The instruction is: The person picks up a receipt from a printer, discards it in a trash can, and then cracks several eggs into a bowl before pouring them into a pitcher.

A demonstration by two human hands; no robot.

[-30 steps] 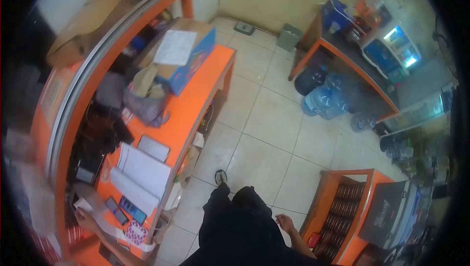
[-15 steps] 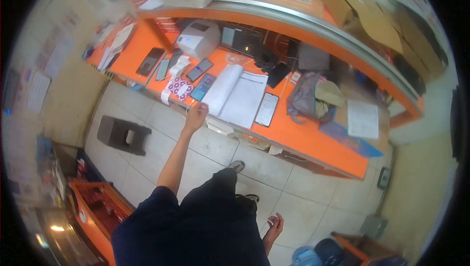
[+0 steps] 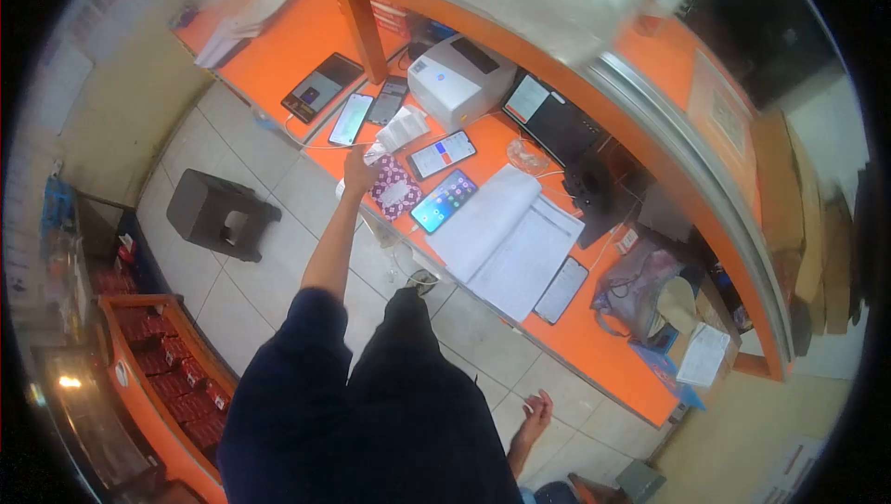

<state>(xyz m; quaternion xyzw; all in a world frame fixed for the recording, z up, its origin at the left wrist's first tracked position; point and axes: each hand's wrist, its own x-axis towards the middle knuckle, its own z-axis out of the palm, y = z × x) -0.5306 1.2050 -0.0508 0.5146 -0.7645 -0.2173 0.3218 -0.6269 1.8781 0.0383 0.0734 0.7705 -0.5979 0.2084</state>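
My left hand (image 3: 357,173) is at the front edge of the orange counter, fingers drawn together; whatever they hold, if anything, is hidden. Right beside it lie a pink-and-white patterned packet (image 3: 395,190) and a white paper strip (image 3: 403,129). A phone with a lit green-white screen (image 3: 351,120) rests just beyond the fingertips. To the right are another lit phone (image 3: 443,154), a blue-screened phone (image 3: 445,200) and an open notebook (image 3: 510,246). My right hand (image 3: 536,411) hangs low over the floor, fingers loosely apart, holding nothing.
On the counter (image 3: 608,355) stand a white label printer (image 3: 461,82), a tablet (image 3: 322,87), a dark monitor (image 3: 552,122) and a grey bag (image 3: 639,287). An orange-framed shelf overhangs it. A dark plastic stool (image 3: 221,213) is on the tiled floor at left.
My left hand has moved left along the counter edge, from beside the blue-screened phone to the paper strip and patterned packet. The view has turned, and the right hand still hangs low.
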